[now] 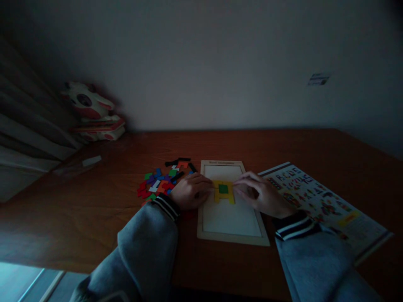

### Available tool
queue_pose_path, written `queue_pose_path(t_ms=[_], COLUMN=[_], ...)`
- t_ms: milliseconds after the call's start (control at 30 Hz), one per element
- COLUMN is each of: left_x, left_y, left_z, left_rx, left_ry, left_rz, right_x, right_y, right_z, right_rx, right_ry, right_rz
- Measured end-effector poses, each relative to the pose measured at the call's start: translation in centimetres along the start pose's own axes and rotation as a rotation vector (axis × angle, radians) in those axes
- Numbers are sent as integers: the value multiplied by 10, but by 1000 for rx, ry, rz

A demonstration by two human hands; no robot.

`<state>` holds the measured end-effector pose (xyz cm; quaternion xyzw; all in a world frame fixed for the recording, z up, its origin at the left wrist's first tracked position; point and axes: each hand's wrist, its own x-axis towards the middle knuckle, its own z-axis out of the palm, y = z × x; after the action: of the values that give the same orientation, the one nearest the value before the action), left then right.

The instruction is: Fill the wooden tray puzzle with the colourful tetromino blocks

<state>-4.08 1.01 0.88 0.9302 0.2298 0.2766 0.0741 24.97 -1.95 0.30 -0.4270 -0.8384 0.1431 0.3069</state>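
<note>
Yellow puzzle pieces [232, 198] lie around a green puzzle piece [223, 189] on the white bed of a wooden puzzle board [231, 240]. From the left, my left hand [193, 191] reaches over the board's edge with curled fingers, its fingertips at the left side of the yellow pieces. My right hand [262, 193] comes in from the other side, thumb and fingers pinched together at the right side of the yellow shape. My fingers partly cover the outer ends of the yellow pieces.
Loose coloured puzzle pieces [156, 183] are heaped left of the board. A printed pattern sheet [355, 228] lies to the right, partly beneath my right forearm. A red-and-white cow-like toy [90, 110] stands at the back left by a curtain [28, 126]. A wall [217, 63] rises behind the table.
</note>
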Motion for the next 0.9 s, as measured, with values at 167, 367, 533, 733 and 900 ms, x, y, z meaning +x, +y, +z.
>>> queue_pose_path(t_ms=[167, 367, 533, 733, 900], left_x=[1, 0, 0, -3, -3], left_y=[6, 10, 10, 7, 4], left_z=[1, 2, -3, -4, -6], left_rx=[-38, -33, -13, -22, 55], left_ry=[-60, -105, -129, -145, -138], left_rz=[140, 151, 147, 175, 150], right_x=[-7, -7, -9, -10, -12], right_y=[-1, -11, -14, -18, -12], right_z=[-2, -1, -3, -2, -1], right_rx=[-130, -193, -173, -138, -75], right_ry=[-50, -111, -118, -141, -115], right_rz=[-103, -163, -184, -186, -157])
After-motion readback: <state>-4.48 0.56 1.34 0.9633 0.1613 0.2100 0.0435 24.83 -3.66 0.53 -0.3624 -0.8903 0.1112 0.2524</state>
